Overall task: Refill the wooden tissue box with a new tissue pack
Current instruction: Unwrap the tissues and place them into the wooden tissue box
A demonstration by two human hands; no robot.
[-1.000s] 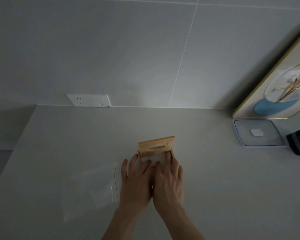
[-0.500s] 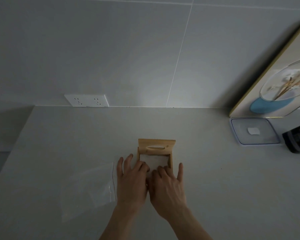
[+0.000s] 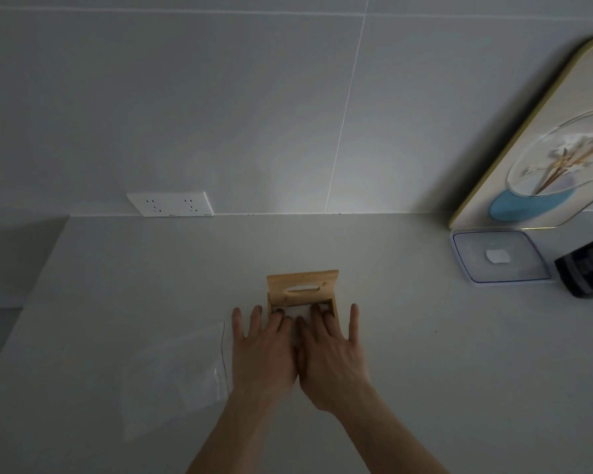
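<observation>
A small wooden tissue box (image 3: 302,287) stands on the pale counter with its slotted lid raised upright at the back. White tissues (image 3: 297,309) show inside the open box, mostly covered by my fingers. My left hand (image 3: 262,350) and my right hand (image 3: 331,354) lie flat side by side over the front of the box. Their fingertips press down on the tissues inside. My right little finger lies outside the box on the right, and two left fingers rest on the counter at its left.
A crumpled clear plastic wrapper (image 3: 178,374) lies left of my hands. A wall socket (image 3: 170,204) sits at the back. At right stand a clear lidded container (image 3: 498,256), a dark jar (image 3: 587,266) and a framed picture (image 3: 541,148) leaning on the wall.
Both hands slid forward again over the box after drawing back slightly. The lid stays raised and now stands straighter, and less of the white tissue shows.
</observation>
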